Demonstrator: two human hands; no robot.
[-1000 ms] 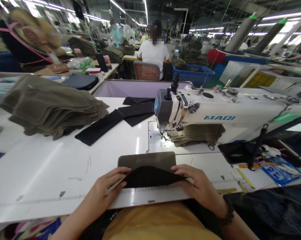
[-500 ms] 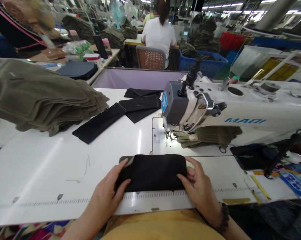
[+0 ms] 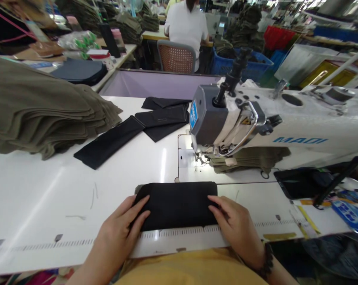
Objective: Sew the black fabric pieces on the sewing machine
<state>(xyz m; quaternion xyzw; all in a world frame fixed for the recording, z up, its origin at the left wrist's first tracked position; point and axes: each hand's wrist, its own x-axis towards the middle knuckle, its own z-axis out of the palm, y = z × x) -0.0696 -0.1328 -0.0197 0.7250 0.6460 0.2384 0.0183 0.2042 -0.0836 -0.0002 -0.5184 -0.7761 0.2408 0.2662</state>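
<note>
A folded black fabric piece point(image 3: 179, 206) lies flat near the front edge of the white table, with a sliver of olive cloth showing at its far left corner. My left hand point(image 3: 121, 225) grips its left end, thumb and fingers pressed on the cloth. At the opposite end my right hand point(image 3: 234, 219) pinches the right edge between thumb and fingers. Beyond the fabric stands a sewing machine point(image 3: 223, 122), its lit needle area just ahead and to the right. Olive cloth pieces point(image 3: 250, 158) lie under the machine's arm.
Several black fabric strips point(image 3: 113, 138) lie overlapping left of the machine. A tall stack of olive cloth point(image 3: 42, 111) fills the left side. A dark phone-like slab point(image 3: 298, 184) rests at the right. Ahead, a person in a white shirt point(image 3: 186, 27) sits on a chair point(image 3: 176, 55).
My left fingers have moved onto the fabric's top, and its folded-back olive corner now lies mostly covered by black. My right fingers have shifted down the right edge. The view has tilted downward.
</note>
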